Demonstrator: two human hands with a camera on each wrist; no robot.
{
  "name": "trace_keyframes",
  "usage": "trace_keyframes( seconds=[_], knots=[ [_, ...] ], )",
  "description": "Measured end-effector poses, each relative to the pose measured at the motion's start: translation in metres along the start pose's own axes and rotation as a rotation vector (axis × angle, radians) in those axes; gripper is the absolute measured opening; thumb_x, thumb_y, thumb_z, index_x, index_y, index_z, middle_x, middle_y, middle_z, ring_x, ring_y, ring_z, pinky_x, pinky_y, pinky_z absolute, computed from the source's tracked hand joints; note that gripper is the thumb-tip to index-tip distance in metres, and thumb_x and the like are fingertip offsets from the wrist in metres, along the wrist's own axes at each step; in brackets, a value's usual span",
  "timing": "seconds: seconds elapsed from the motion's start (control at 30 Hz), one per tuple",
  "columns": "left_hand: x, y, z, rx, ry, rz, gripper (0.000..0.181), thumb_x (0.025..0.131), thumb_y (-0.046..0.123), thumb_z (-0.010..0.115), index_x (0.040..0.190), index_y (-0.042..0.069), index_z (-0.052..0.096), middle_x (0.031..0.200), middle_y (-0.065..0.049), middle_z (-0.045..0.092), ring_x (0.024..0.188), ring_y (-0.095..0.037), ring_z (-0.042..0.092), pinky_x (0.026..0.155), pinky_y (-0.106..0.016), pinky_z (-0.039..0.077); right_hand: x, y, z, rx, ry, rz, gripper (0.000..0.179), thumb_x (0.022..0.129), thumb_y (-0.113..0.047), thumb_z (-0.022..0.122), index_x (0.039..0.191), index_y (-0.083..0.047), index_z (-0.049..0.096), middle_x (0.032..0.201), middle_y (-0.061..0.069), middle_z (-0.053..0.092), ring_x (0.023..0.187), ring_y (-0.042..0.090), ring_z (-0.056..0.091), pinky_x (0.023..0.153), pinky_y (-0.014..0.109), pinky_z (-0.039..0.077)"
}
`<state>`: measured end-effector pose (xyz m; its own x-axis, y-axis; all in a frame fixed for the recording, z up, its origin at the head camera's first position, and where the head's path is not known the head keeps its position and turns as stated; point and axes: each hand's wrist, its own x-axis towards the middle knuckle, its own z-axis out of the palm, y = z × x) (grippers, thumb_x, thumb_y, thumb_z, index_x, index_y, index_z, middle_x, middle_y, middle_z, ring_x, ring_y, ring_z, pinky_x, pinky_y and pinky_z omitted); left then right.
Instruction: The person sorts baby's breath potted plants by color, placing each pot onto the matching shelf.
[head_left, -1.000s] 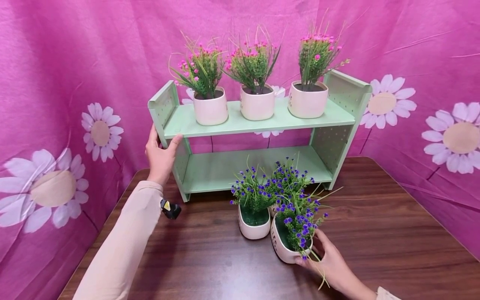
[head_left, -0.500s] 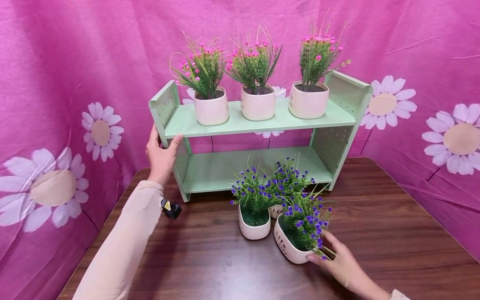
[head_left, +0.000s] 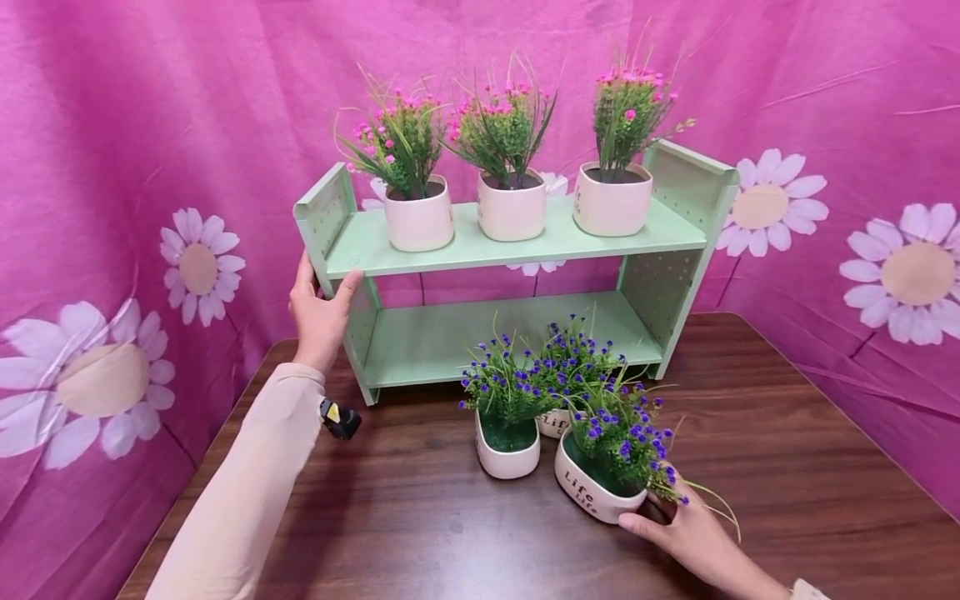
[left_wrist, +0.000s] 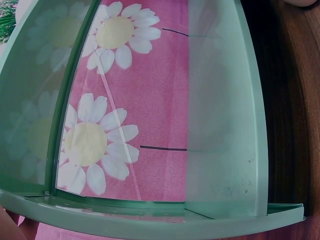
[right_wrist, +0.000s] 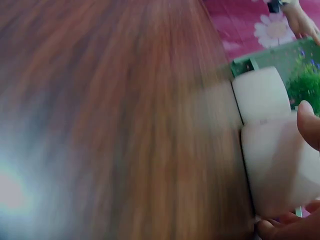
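Observation:
My left hand (head_left: 318, 321) grips the left side panel of a light green two-tier shelf (head_left: 420, 342), thumb at the upper board's front edge and fingers behind the panel. In front of the shelf, my right hand (head_left: 690, 525) holds the right end of a white flowerpot (head_left: 600, 500) with purple flowers and "Life" lettering on its front. Its thumb lies on the near side, while flowers partly cover the other fingers. Two similar purple-flowered pots stand close by: one pot (head_left: 508, 462) to the left, another pot (head_left: 556, 422) behind, partly hidden. The right wrist view shows the held pot (right_wrist: 280, 165) low at the table.
Three white pots with pink flowers, a left pot (head_left: 420, 221), a middle pot (head_left: 513, 210) and a right pot (head_left: 613, 205), stand on the upper board. The dark wooden table (head_left: 420, 517) bears everything. A pink curtain (head_left: 247, 100) with daisies hangs behind.
My right hand has turned the flowerpot and shifted it slightly right, so its "Life" lettering faces the front. The left hand stays on the shelf.

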<state>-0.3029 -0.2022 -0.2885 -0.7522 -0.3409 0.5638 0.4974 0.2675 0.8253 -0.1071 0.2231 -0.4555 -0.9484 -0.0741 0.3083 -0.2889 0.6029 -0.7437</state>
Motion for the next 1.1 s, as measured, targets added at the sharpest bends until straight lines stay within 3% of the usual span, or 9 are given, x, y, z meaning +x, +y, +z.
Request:
trace_keyframes(
  seconds=[0.1,0.17,0.33,0.4,0.5,0.63,0.87,1.1],
  knots=[
    [0.000,0.001,-0.002,0.003,-0.004,-0.003,0.076,0.083,0.020,0.076,0.148,0.022,0.037,0.140,-0.005,0.052,0.125,-0.011,0.049,0.102,-0.031,0.043,0.003,-0.007,0.005,-0.112,0.027,0.052,0.086,0.070,-0.028,0.085,0.137,0.007,0.044,0.133,0.027,0.052,0.121,0.014,0.048,0.089,-0.004,0.023],
    [0.000,0.001,-0.001,-0.001,-0.007,-0.005,0.077,0.082,0.019,0.077,0.148,0.021,0.037,0.141,-0.005,0.051,0.125,-0.011,0.048,0.103,-0.031,0.042,0.004,-0.008,0.007,-0.174,0.057,0.043,0.087,0.068,-0.030,0.086,0.136,0.006,0.046,0.130,0.026,0.056,0.121,0.019,0.049,0.087,-0.005,0.019],
    [0.001,-0.001,-0.001,0.009,0.003,0.000,0.076,0.082,0.021,0.077,0.148,0.023,0.038,0.140,-0.004,0.052,0.124,-0.011,0.049,0.102,-0.030,0.043,0.006,-0.006,0.010,-0.080,0.098,-0.057,0.089,0.067,-0.020,0.088,0.138,0.006,0.041,0.130,0.026,0.054,0.116,-0.016,0.038,0.089,-0.004,0.026],
    [0.001,-0.002,-0.001,0.011,0.005,0.006,0.076,0.082,0.022,0.077,0.148,0.024,0.039,0.140,-0.004,0.052,0.123,-0.010,0.049,0.101,-0.029,0.044,0.008,-0.006,0.011,-0.008,0.095,-0.097,0.091,0.067,-0.014,0.087,0.140,0.005,0.038,0.134,0.022,0.051,0.115,-0.022,0.034,0.090,-0.001,0.031],
    [0.001,-0.002,-0.001,0.005,0.005,0.012,0.075,0.082,0.024,0.077,0.147,0.025,0.039,0.139,-0.004,0.053,0.122,-0.010,0.050,0.100,-0.029,0.044,0.009,-0.006,0.010,0.067,0.087,-0.131,0.092,0.067,-0.008,0.087,0.143,0.001,0.036,0.140,-0.003,0.045,0.116,-0.019,0.037,0.088,0.002,0.037],
    [0.000,-0.003,-0.001,0.001,0.004,0.013,0.076,0.081,0.025,0.078,0.147,0.025,0.040,0.139,-0.004,0.053,0.122,-0.010,0.050,0.100,-0.030,0.045,0.010,-0.006,0.006,0.133,0.081,-0.154,0.092,0.066,-0.001,0.086,0.144,-0.002,0.037,0.135,-0.030,0.038,0.118,-0.015,0.040,0.089,0.005,0.040],
    [0.000,-0.003,-0.001,0.008,0.002,0.024,0.075,0.081,0.025,0.077,0.147,0.025,0.040,0.139,-0.004,0.053,0.123,-0.010,0.050,0.100,-0.030,0.045,0.013,-0.010,-0.011,0.055,0.147,-0.190,0.091,0.062,0.002,0.087,0.141,-0.003,0.043,0.132,-0.031,0.042,0.115,-0.015,0.043,0.089,0.003,0.038],
    [0.000,-0.002,-0.001,0.007,0.006,0.031,0.074,0.081,0.024,0.077,0.146,0.025,0.041,0.138,-0.005,0.054,0.122,-0.010,0.050,0.100,-0.029,0.045,0.020,-0.018,-0.032,0.149,0.098,-0.146,0.088,0.071,0.009,0.079,0.146,-0.006,0.036,0.133,-0.025,0.045,0.117,-0.010,0.047,0.090,0.008,0.042]
  ],
)
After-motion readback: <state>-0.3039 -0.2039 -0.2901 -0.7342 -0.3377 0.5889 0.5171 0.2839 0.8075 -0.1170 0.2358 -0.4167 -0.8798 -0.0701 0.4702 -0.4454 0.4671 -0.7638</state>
